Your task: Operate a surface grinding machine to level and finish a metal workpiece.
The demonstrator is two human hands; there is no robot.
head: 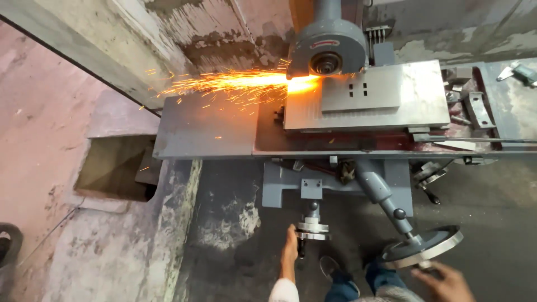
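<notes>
A grey surface grinder fills the view. Its wheel guard (326,51) sits over a flat steel workpiece (369,92) on the machine table (207,131), and orange sparks (224,84) spray out to the left. My left hand (290,239) rests against the small front handwheel (312,230). My right hand (444,279) grips the handle on the rim of the large handwheel (422,247) at the lower right. My shoes and jeans (358,279) show below between the hands.
A rectangular opening (114,166) in the concrete floor lies left of the machine. Clamps and loose metal parts (475,106) sit at the table's right end. A peeling wall (184,28) stands behind. A dark object (8,246) is at the left edge.
</notes>
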